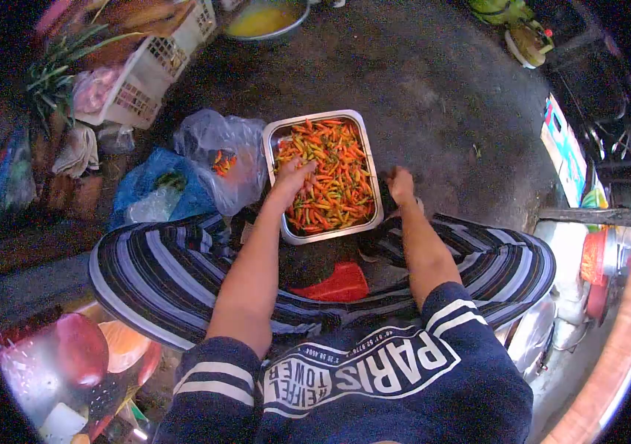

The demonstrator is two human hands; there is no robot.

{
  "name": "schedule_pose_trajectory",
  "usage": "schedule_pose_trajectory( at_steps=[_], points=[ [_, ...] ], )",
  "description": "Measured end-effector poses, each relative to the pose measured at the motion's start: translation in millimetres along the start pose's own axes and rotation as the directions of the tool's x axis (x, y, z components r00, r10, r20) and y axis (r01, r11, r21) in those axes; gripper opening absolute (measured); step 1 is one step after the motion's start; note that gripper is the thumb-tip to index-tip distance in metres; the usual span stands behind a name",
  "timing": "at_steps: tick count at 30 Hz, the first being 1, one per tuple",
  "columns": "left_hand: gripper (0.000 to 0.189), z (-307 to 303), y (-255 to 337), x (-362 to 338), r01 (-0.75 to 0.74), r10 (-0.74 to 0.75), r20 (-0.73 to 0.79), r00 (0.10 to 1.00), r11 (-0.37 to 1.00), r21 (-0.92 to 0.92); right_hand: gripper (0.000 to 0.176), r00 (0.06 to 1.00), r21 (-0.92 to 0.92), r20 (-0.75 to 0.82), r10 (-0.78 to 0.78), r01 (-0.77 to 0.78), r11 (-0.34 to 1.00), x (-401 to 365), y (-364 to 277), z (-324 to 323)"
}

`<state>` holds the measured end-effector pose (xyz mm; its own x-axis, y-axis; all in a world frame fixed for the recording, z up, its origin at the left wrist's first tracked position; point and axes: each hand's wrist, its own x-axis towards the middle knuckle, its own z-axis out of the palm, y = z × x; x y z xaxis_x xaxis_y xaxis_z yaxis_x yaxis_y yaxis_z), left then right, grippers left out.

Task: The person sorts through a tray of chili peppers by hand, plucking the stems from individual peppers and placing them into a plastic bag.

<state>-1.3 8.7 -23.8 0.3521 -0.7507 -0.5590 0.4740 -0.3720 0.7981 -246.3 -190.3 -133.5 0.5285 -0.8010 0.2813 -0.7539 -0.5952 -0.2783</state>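
1. Dark grey concrete floor, worn and stained.
2. A white slatted basket stands at upper left.
3. A metal bowl of yellow liquid sits at the top edge.
4. The light is soft and even.

Left hand fingertips buried in chillies. Right hand grip contents too small to tell. Yellow bowl cut off, top edge.

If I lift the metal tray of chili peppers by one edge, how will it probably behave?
The metal tray looks rigid, so it should probably keep its shape. It is full of chili peppers, so it is likely rather heavy. The peppers lie loose and the walls look shallow; tilted, some may slide out.
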Motion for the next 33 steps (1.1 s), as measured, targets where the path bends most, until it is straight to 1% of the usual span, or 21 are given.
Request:
schedule_pose_trajectory(
  at_steps=[2,6,7,8,9,11,14,16,17,19,20,22,23,25,26,27,29,30,31,32,33],
  points=[
    [0.021,-5.0,-3.6,5.5,-0.007,0.004,0.039,0.999,0.998,0.055,0.017,0.921,0.007,0.343,0.184,-0.198,0.980,4.5,-4.8,-2.7],
    [0.023,-4.5,-2.9,2.9,-0.016,0.016,-0.012,1.000,1.000,-0.021,0.018,0.922,-0.047,0.355,0.156,-0.149,0.988,3.5,-11.7,-15.6],
    [0.023,-6.4,-3.2,4.1,-0.013,0.013,-0.012,1.000,1.000,-0.017,0.018,0.930,0.120,0.223,0.292,-0.323,0.939,10.5,-32.7,-35.9],
    [0.021,-8.0,-3.7,5.0,-0.010,0.010,-0.030,1.000,1.000,-0.026,0.019,0.889,0.301,0.115,0.443,-0.456,0.837,13.9,-49.8,-50.6],
    [0.020,-8.5,-4.7,6.2,-0.007,0.006,-0.044,0.999,0.999,-0.035,0.019,0.885,0.298,0.116,0.451,-0.464,0.834,18.0,-54.8,-52.1],
    [0.018,-7.6,-5.4,8.0,-0.013,0.011,-0.059,0.998,0.999,-0.034,0.020,0.970,0.371,0.040,0.239,-0.237,0.898,33.3,-60.3,-55.2],
    [0.017,-4.2,-5.6,11.8,-0.007,0.007,-0.048,0.999,1.000,-0.007,0.023,0.953,0.423,0.297,0.052,-0.180,0.888,34.3,-92.3,-64.1],
    [0.017,-3.9,-5.2,11.6,0.015,-0.014,-0.009,1.000,0.999,0.049,0.028,0.889,0.420,0.454,-0.055,-0.159,0.894,24.8,-112.0,-61.5],
    [0.017,-3.1,-5.9,11.6,0.017,-0.016,-0.007,1.000,0.999,0.050,0.028,0.889,0.419,0.455,-0.052,-0.162,0.894,18.7,-122.9,-61.9],
    [0.019,0.0,-8.2,11.8,-0.045,0.043,0.017,0.999,0.995,0.092,0.033,0.692,0.286,0.628,-0.355,0.219,0.933,5.4,-148.8,-75.9],
    [0.019,1.1,-9.8,12.3,-0.047,0.046,0.016,0.999,0.995,0.089,0.033,0.691,0.285,0.628,-0.357,0.223,0.932,-5.5,-151.3,-65.2],
    [0.020,0.7,-16.2,15.4,0.002,-0.003,0.012,1.000,0.998,0.063,0.036,0.763,0.175,0.552,-0.336,0.288,0.941,-30.2,-140.7,-22.4],
    [0.020,-0.4,-15.7,13.7,-0.001,0.000,0.007,1.000,0.998,0.059,0.036,0.761,0.177,0.551,-0.343,0.295,0.939,-28.8,-137.5,-18.4],
    [0.021,-4.7,-15.2,9.3,0.059,-0.070,0.060,0.996,0.986,0.157,0.032,0.662,0.104,0.708,-0.245,0.245,0.964,-22.2,-132.0,-13.8],
    [0.021,-8.0,-17.6,8.3,0.060,-0.070,0.058,0.996,0.986,0.156,0.026,0.516,0.114,0.837,-0.185,0.165,0.980,-1.0,-155.6,-68.0],
    [0.021,-12.2,-19.2,10.0,0.112,-0.125,0.090,0.988,0.985,0.132,0.026,0.518,0.112,0.835,-0.185,0.168,0.979,8.4,-155.8,-80.0],
    [0.021,-15.7,-20.1,13.3,0.216,-0.229,0.163,0.960,0.972,0.093,0.020,0.569,0.188,0.813,-0.125,-0.054,0.981,29.9,-138.7,-94.8],
    [0.019,-13.6,-5.9,-0.1,0.202,-0.229,0.208,0.951,0.969,0.143,0.020,0.571,0.188,0.811,-0.125,-0.052,0.981,38.1,-129.1,-98.4],
    [0.019,-11.3,2.3,-7.4,0.200,-0.227,0.207,0.952,0.969,0.144,0.018,0.564,0.274,0.810,-0.157,-0.129,0.953,46.0,-120.3,-102.3],
    [0.019,-6.4,10.7,-13.7,0.252,-0.293,0.270,0.917,0.952,0.175,0.016,0.560,0.356,0.806,-0.190,-0.203,0.912,50.8,-115.4,-103.2],
    [0.018,-2.3,14.1,-14.4,0.299,-0.355,0.330,0.875,0.931,0.209,0.016,0.564,0.358,0.803,-0.193,-0.198,0.913,52.6,-119.2,-109.2]
  ],
)
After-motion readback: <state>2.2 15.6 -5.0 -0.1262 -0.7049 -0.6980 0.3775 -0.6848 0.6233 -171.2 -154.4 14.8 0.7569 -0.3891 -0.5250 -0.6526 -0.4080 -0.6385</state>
